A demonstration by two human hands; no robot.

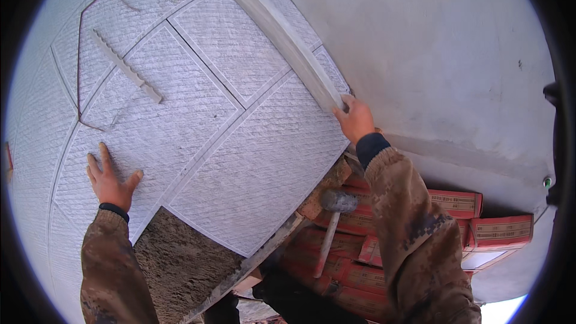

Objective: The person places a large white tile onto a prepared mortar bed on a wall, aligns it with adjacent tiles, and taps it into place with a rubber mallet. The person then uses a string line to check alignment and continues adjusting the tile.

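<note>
My left hand (112, 181) rests with fingers spread on a grey, ribbed stone-look tile (156, 96). At the right, my right hand (356, 121) grips the near end of a long, pale metal straightedge (282, 42), which lies across the tiles close to the wall. A notched grey strip (126, 67) and a thin, bent brown rod or cord (80, 60) lie on the tiles beyond my left hand. Just right of my left forearm, a patch of rough, damp-looking mortar (186, 258) borders the nearest tile (258, 174).
A mallet (338, 201) with a dark head and pale handle leans by the floor's edge, beside a broken brick (324, 192). Stacked red cardboard boxes (354, 270) sit lower, under my right arm. A smooth grey wall (444, 54) rises at the right.
</note>
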